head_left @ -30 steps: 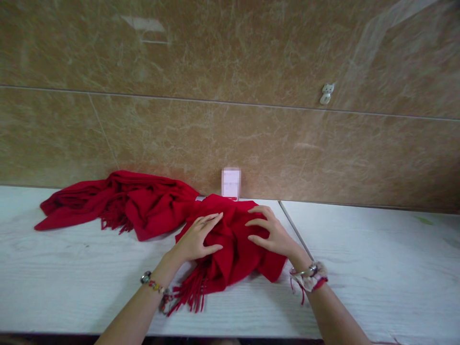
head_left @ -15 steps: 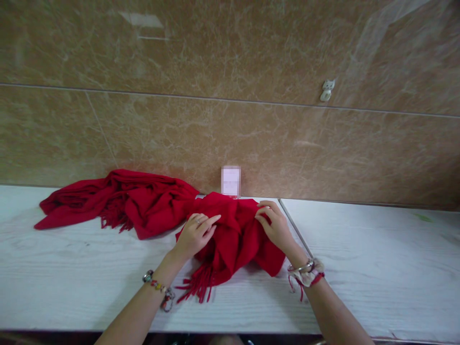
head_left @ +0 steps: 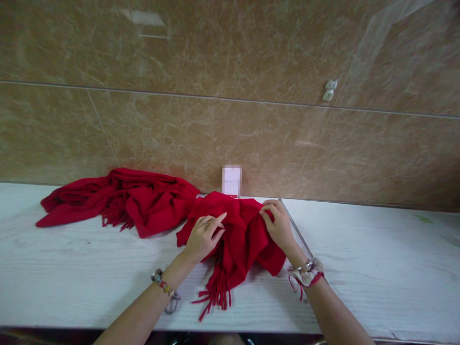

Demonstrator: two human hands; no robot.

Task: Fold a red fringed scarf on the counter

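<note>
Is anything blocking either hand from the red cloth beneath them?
Nothing visible: the left hand and right hand both touch the red cloth directly. The pale, blurred item sits beyond it, near the wall.

White cat figure on brown marbled wall, pale card at the wall's foot, white tabletop

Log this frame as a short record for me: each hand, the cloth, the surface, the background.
Left hand: on the red cloth, index finger extended; grip unclear
Right hand: fingertips at the cloth's right side; grip unclear
Cloth: rumpled, fringe toward the person; more red fabric to the left
Surface: white table
Background: brown wall, white cat figure on it
</note>
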